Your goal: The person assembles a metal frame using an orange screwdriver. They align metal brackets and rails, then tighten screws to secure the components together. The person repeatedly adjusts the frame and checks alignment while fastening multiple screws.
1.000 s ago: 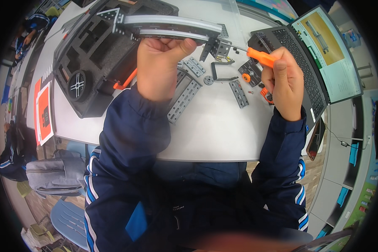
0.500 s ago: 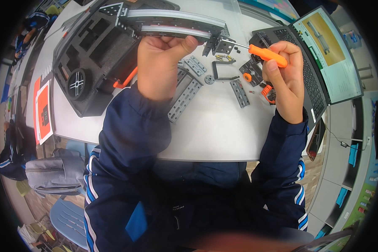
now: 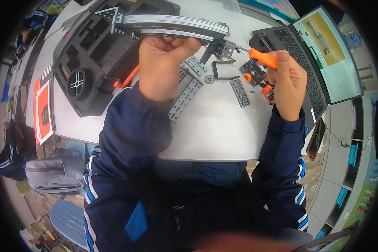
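My left hand (image 3: 166,63) grips a long metal frame (image 3: 176,26) of slotted grey channels, holding it above the table with the thumb across its near side. A perforated bracket (image 3: 226,49) sits at the frame's right end. In my right hand (image 3: 288,80) is a screwdriver (image 3: 262,57) with an orange handle, held nearly level. Its shaft points left and reaches the bracket; whether the tip sits in a screw is too small to tell. Below on the table lie a slotted grey channel (image 3: 185,98), a small flat slotted plate (image 3: 239,93) and a dark U-shaped bracket (image 3: 223,70).
An open black foam-lined case (image 3: 86,107) with a black wheel (image 3: 78,84) stands at the left. An open laptop (image 3: 317,80) is at the right, beside a dark module (image 3: 252,69) and a coiled orange cable (image 3: 267,93). A grey backpack (image 3: 56,170) lies off the table's left.
The fingers of my right hand have shifted round the screwdriver's handle, the thumb now higher along it. The frame's right end has tilted slightly. My left hand keeps its hold.
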Available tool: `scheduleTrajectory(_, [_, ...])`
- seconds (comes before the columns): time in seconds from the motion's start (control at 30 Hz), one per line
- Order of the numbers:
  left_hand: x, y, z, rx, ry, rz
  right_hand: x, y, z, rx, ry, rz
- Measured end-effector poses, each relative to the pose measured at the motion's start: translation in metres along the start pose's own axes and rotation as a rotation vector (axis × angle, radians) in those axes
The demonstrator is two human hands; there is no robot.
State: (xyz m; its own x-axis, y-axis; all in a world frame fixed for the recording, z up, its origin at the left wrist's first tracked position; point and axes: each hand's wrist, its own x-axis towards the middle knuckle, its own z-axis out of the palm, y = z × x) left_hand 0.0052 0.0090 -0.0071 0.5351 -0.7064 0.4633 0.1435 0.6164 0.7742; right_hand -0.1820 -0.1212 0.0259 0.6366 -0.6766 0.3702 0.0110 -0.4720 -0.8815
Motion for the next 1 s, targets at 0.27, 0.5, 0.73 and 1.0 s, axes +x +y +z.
scheduleTrajectory(0.27, [0.002,-0.008,-0.001,-0.084,-0.061,0.064,0.002,0.006,0.001,0.270,-0.002,-0.130])
scheduleTrajectory(0.5, [0.003,-0.009,-0.001,-0.099,-0.019,0.100,0.003,-0.002,0.002,0.212,-0.080,-0.235])
scheduleTrajectory(0.73, [0.002,-0.006,0.008,-0.158,0.099,0.078,0.001,-0.009,0.002,0.231,0.033,-0.216])
scheduleTrajectory(1.0, [0.004,-0.010,-0.006,-0.137,-0.036,0.107,0.001,-0.001,0.000,0.049,0.110,-0.262])
